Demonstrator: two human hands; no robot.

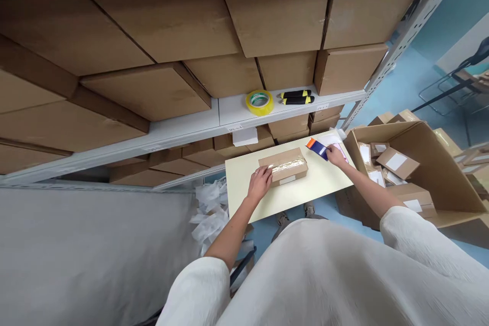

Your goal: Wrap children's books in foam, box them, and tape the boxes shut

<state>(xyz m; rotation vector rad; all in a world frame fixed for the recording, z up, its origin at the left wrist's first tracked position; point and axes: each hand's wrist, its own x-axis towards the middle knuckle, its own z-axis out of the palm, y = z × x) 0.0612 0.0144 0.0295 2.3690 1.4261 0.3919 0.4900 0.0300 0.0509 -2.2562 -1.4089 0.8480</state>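
A small cardboard box (289, 165) with shiny clear tape along its top lies on a cream-coloured table board (244, 198). A white label shows on its near side. My left hand (262, 182) grips the box's left end, fingers bent over the top edge. In my right hand (336, 156), pinched by its right end, is a flat dark blue and orange packet (317, 148). That packet is tilted above the board, to the right of the box. Beneath and behind my right hand lies a white sheet with pink print (339, 142), partly covered.
On the shelf (229, 112) ahead sit a yellow tape roll (260, 102) and two black-and-yellow cutters (297, 97), among stacked cartons (275, 10). A large open carton (451, 173) at right holds several labelled boxes. Crumpled white wrapping (210, 214) lies left of the board.
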